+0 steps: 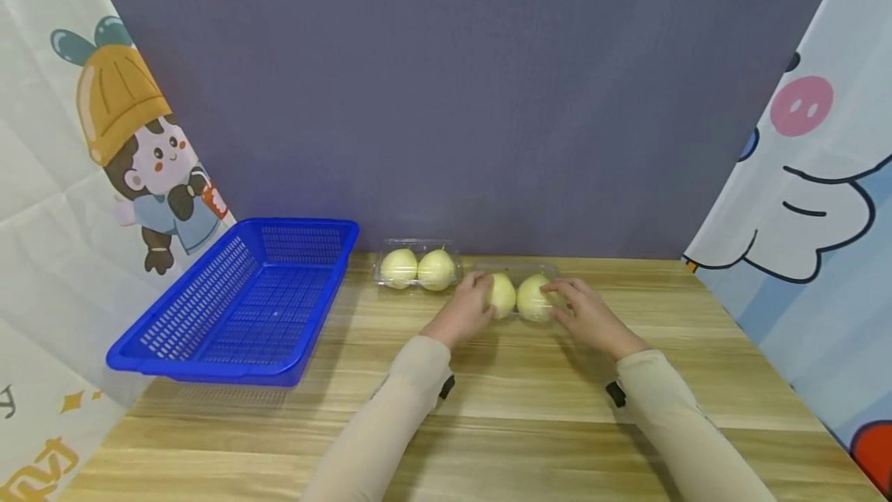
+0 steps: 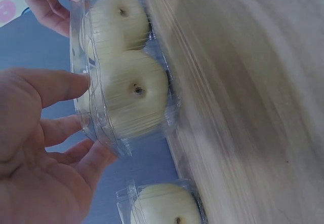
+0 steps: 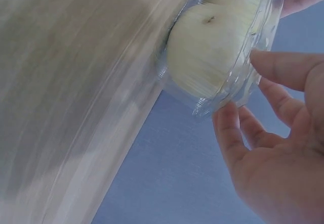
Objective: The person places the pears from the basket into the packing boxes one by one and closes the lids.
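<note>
A clear plastic clamshell box point(image 2: 105, 117) with two round, pale yellow pears point(image 2: 144, 89) inside is held between both hands. My left hand point(image 1: 463, 310) grips the box's left end, thumb and fingers at its rim and corner in the left wrist view. At the opposite end, my right hand point(image 1: 588, 320) pinches the rim and corner between thumb and fingers, as the right wrist view shows. The lid looks closed over the pears. Just left of it in the head view sits a second clear box point(image 1: 418, 245), also with two pears point(image 1: 436, 269).
A blue plastic basket point(image 1: 307, 324) with slotted walls stands on the left of the wooden table point(image 1: 530, 440). Behind the boxes rises a grey-blue backdrop point(image 1: 453, 99). Printed cartoon curtains point(image 1: 801, 200) flank the table on both sides.
</note>
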The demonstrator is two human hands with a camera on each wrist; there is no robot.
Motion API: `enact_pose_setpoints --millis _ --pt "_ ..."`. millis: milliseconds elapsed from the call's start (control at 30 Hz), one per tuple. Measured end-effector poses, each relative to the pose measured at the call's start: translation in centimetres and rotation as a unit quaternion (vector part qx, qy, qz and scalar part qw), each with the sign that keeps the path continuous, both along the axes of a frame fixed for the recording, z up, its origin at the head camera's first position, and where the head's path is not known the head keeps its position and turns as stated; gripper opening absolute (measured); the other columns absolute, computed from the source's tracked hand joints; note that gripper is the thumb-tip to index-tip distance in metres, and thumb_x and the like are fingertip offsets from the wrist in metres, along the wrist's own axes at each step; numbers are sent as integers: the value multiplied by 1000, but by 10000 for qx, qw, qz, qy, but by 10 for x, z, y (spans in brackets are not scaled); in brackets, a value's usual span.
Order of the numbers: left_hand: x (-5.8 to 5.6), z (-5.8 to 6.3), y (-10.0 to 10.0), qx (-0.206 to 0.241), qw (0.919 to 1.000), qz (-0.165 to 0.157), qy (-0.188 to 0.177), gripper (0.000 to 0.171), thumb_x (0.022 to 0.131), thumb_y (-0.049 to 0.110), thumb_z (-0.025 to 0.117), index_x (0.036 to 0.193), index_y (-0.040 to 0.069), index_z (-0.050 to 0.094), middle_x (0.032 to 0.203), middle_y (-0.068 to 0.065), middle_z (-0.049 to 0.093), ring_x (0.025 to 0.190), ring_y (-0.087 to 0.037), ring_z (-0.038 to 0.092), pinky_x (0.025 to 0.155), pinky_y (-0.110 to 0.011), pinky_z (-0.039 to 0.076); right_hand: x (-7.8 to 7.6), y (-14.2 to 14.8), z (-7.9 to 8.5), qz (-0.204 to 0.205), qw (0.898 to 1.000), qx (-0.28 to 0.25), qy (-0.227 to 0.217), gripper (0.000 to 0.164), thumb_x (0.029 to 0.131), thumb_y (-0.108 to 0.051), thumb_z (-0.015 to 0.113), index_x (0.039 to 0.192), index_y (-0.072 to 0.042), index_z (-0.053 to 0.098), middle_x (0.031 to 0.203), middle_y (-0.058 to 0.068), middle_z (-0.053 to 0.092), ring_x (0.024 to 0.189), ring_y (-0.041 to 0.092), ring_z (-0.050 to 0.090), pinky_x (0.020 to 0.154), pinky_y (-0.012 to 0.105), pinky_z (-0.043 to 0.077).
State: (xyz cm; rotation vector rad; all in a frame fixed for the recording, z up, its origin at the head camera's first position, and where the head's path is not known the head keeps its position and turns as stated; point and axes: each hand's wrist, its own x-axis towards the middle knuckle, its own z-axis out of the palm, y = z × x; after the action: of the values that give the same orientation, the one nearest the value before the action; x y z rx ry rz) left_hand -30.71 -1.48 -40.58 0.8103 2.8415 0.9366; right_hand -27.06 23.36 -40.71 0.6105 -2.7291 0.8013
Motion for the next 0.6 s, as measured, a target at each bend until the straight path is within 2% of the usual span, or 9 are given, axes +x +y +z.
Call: enact_pose_setpoints --millis 133,367,600 --pt "-2 1 1 23 10000 65 -14 61 101 16 61 153 0 34 160 -18 24 142 -35 36 114 -41 34 -3 0 1 40 9999 -23 103 37 92 3 67 129 5 59 131 31 50 113 45 55 86 54 54" --pt "-5 4 3 -29 9999 150 -11 60 101 17 61 153 1 36 160 -18 25 144 -34 32 115 -42 32 -6 -2 2 -53 10000 -69 -49 38 94 0 66 132 4 58 135 31 49 115 46 54 90 56 52" --pt "-11 2 6 -136 9996 197 120 59 100 17 62 152 2 37 158 -16 30 144 -32 32 116 -40 31 -11 -3 1 -201 9998 -35 -63 38 94 0 66 131 4 58 132 31 50 110 46 56 88 58 51"
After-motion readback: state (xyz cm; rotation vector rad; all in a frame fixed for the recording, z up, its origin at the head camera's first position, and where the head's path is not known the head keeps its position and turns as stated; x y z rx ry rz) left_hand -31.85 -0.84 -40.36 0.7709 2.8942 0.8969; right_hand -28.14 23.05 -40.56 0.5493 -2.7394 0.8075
